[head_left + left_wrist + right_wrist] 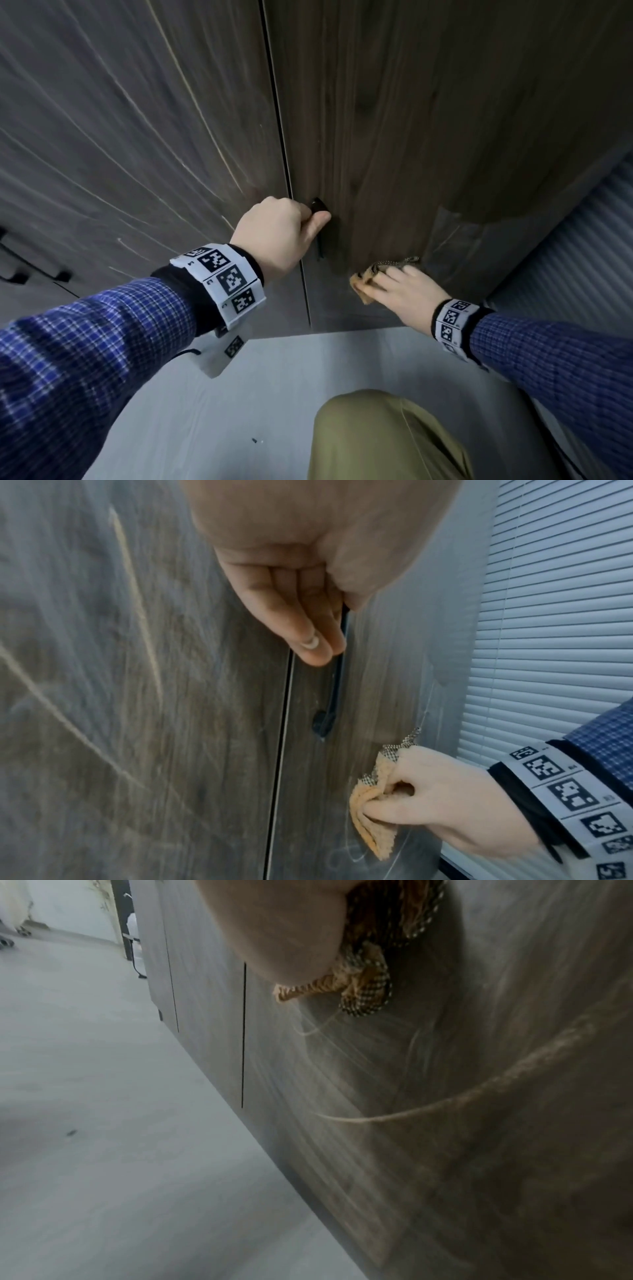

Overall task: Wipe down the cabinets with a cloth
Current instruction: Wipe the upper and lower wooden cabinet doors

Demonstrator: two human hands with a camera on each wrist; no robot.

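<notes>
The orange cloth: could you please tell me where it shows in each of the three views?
Head: orange cloth at lower right, under the right hand on the door.
Left wrist: lower right, bunched in that hand.
Right wrist: top centre, below the palm.
Shared landmark: the dark gap between doors.

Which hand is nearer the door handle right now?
Left. The left hand grips the handle; the right hand, holding the cloth, is lower and to the right on the same door.
</notes>
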